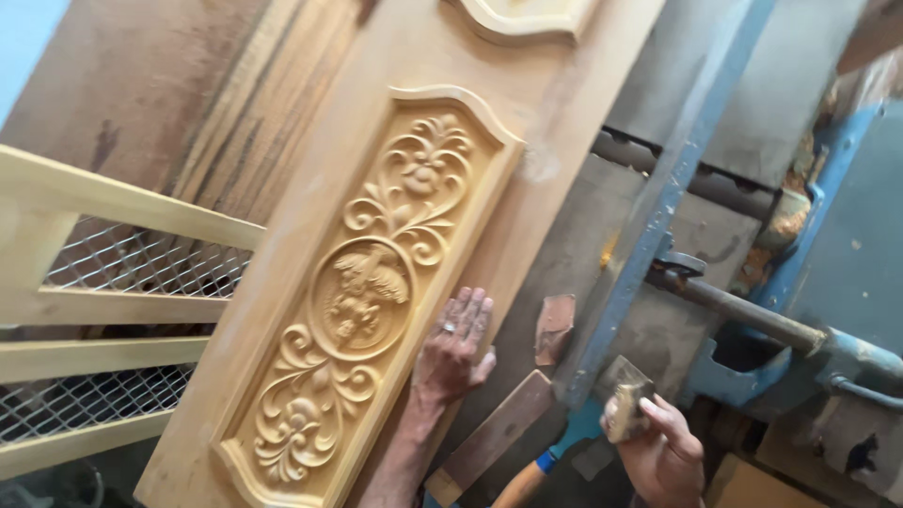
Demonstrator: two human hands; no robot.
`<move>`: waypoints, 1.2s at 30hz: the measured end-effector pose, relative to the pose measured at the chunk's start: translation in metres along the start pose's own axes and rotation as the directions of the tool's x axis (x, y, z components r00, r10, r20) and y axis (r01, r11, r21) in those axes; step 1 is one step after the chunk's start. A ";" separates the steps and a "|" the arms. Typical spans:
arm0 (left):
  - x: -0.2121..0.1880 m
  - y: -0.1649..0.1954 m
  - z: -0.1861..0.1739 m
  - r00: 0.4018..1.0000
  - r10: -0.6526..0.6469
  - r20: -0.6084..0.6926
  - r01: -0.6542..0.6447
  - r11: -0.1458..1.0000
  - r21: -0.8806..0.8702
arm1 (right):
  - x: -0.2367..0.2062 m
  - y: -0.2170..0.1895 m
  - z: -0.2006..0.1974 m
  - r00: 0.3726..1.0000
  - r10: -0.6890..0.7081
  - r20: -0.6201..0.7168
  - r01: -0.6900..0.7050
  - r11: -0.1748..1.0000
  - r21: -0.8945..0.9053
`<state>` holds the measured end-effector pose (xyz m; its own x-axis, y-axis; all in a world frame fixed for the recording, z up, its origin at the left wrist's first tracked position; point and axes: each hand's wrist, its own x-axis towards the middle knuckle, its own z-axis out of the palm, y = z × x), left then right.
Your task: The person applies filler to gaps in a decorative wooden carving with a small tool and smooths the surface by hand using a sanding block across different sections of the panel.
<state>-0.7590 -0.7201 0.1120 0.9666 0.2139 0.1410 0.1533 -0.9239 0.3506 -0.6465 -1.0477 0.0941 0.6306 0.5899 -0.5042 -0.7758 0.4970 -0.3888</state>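
Pressing flat against a carved door (376,282), the person's left hand (453,343) lies with fingers spread on the plain wood just beside the raised panel (376,292), a ring on one finger. The panel shows scrolls, leaves and a round medallion in pale, unfinished wood. The right hand (658,452) is pressed together around a small sanding block (625,409), held well apart from the door, low at the right near a blue machine frame (649,226). The door leans tilted across the view, over a darker board (132,85) behind it. At left stands a pale frame with wire mesh (122,263). Wood offcuts (499,428) lie below the door's edge.

The work appears to stand at a pause in smoothing: the left hand seems to be feeling or steadying the surface while the block waits. A next pass would call for bringing the block across to the door and keeping it flat on the plain wood, clear of the fine carving, with the left hand bracing the leaning door so it does not slide.
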 end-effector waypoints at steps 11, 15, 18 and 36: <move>-0.066 0.023 0.005 0.963 -0.070 -0.259 0.107 0.985 0.132 | -0.003 0.037 -0.036 0.970 0.215 0.115 -0.191 0.962 -0.193; -0.149 0.038 -0.040 0.983 -0.182 -0.001 0.141 0.766 -0.628 | 0.011 0.063 -0.007 0.813 0.444 0.376 -0.349 0.889 -0.295; -0.229 0.033 -0.089 0.965 -0.240 -0.103 0.063 0.595 -0.801 | 0.000 0.092 0.018 0.777 0.552 0.303 -0.436 0.818 -0.374; -0.751 -0.311 -0.131 0.295 -0.944 0.149 0.330 -0.046 -0.943 | -0.140 0.490 0.153 0.995 0.055 -0.082 -0.090 0.846 -0.526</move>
<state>-1.5591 -0.5522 0.0182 0.1707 0.8879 -0.4271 0.1182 0.4119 0.9035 -1.1119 -0.7895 0.0920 0.5829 0.5621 -0.5867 -0.7245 0.0326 -0.6885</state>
